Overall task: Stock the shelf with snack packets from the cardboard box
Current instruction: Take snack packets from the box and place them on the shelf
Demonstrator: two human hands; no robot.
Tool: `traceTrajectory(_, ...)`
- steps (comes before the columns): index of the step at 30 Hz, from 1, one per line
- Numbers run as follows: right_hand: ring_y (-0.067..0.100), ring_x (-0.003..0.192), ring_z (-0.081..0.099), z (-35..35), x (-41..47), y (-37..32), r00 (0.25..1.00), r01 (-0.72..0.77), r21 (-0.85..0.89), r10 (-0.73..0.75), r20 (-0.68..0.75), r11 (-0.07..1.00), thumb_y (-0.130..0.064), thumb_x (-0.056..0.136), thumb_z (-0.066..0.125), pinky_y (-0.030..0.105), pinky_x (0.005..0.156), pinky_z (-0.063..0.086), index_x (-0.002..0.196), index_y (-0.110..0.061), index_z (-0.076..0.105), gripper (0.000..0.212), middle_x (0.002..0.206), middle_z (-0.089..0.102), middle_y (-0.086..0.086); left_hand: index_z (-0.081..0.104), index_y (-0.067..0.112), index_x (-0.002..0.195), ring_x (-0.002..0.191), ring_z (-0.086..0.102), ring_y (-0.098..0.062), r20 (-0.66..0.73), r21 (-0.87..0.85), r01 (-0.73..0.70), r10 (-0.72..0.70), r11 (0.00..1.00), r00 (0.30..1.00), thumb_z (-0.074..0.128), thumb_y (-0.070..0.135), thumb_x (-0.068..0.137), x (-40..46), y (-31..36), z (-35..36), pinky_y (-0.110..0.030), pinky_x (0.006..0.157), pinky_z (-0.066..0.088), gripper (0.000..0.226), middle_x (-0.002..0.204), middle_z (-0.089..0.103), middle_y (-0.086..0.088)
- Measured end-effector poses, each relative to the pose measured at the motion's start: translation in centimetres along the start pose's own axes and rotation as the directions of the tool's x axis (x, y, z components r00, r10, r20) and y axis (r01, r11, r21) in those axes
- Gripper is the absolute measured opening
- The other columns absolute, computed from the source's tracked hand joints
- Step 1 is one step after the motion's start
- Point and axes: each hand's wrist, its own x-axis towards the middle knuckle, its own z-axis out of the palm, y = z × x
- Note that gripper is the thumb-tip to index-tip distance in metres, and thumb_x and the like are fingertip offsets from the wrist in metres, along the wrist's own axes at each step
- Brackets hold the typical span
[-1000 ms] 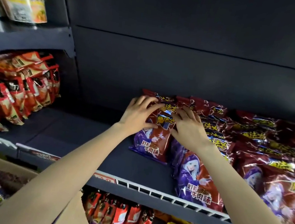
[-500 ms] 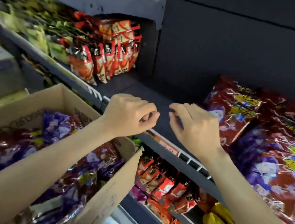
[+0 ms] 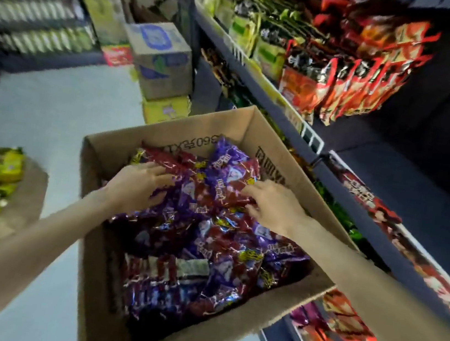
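a: turning away from the shelf point(image 3: 342, 172), the person is now reaching both hands down into the cardboard box point(image 3: 253, 128). a second ago those hands were up at the purple and red packets on the shelf, and half a second ago they were hanging empty in front of it.

b: are they holding anything now?

a: the left hand point(image 3: 136, 186) is lying spread over the snack packets point(image 3: 208, 240), thumb tucking under one, fingers fairly straight. the right hand point(image 3: 277, 203) is curling its fingertips onto a red and purple packet point(image 3: 234, 180) near the far side of the box. whether either has closed into a real grip i cannot tell; the picture is blurring there.

b: and where is the stock sitting?

a: heaped in the box, near and left of the shelf, which is showing a bare stretch on the right.

b: so another round is starting?

a: i am judging so: one load placed, the next being gathered.
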Motion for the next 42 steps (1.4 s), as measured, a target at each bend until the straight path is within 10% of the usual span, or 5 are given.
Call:
traceTrajectory(12,0.030,0.132,0.035,8.2,14.3,2.5,0.994,0.017,-0.393,0.027,0.106,0.919,-0.029,0.092,0.054,0.041,0.110,0.025,0.145,-0.008,0.029,0.063,0.142,0.041,0.013,0.046,0.014,0.137,0.128,0.042,-0.028,0.147,0.105,0.012,-0.028,0.994,0.989,0.062,0.030,0.084,5.3,-7.6,5.2,-0.039,0.108,0.033,0.058,0.138,0.047,-0.011)
traceTrajectory(20,0.027,0.115,0.045,9.4,13.7,5.4,0.955,-0.192,-0.534,0.283,0.093,0.823,-0.035,0.089,0.056,0.036,0.092,0.037,0.134,-0.010,0.037,0.055,0.125,0.049,0.010,0.020,0.010,0.145,0.127,0.038,-0.026,0.296,0.428,0.033,-0.174,0.903,0.939,0.047,0.038,0.093,6.3,-6.7,6.8,-0.038,0.105,0.028,0.064,0.138,0.043,-0.008)
traceTrajectory(27,0.036,0.113,0.047,8.3,13.2,5.0,0.887,-0.439,-0.042,0.440,0.138,0.898,-0.030,0.083,0.071,0.041,0.088,0.041,0.122,-0.019,0.052,0.046,0.124,0.049,0.013,0.018,0.029,0.146,0.120,0.042,-0.030,0.315,0.432,-0.099,-0.047,0.896,0.948,0.043,0.025,0.098,6.1,-7.5,5.2,-0.041,0.103,0.030,0.055,0.132,0.045,-0.009)
traceTrajectory(33,0.022,0.099,0.062,9.3,11.6,4.3,0.769,-0.549,0.635,0.627,0.128,0.544,-0.010,0.077,0.078,0.042,0.090,0.051,0.128,-0.007,0.043,0.062,0.120,0.058,0.010,0.048,0.010,0.131,0.121,0.043,-0.030,0.016,-0.295,0.138,-0.140,0.945,0.990,0.070,0.005,0.078,5.7,-8.6,6.1,-0.037,0.096,0.048,0.057,0.136,0.039,-0.015)
traceTrajectory(42,0.029,0.116,0.054,10.5,10.1,2.2,0.897,-0.438,0.323,0.384,0.219,0.839,-0.022,0.085,0.069,0.044,0.097,0.043,0.146,-0.032,0.023,0.077,0.126,0.057,0.008,0.031,0.024,0.135,0.102,0.055,-0.027,0.300,-0.218,0.193,-0.122,0.957,0.946,0.062,0.027,0.087,5.8,-7.2,6.9,-0.037,0.075,0.049,0.057,0.124,0.050,-0.007)
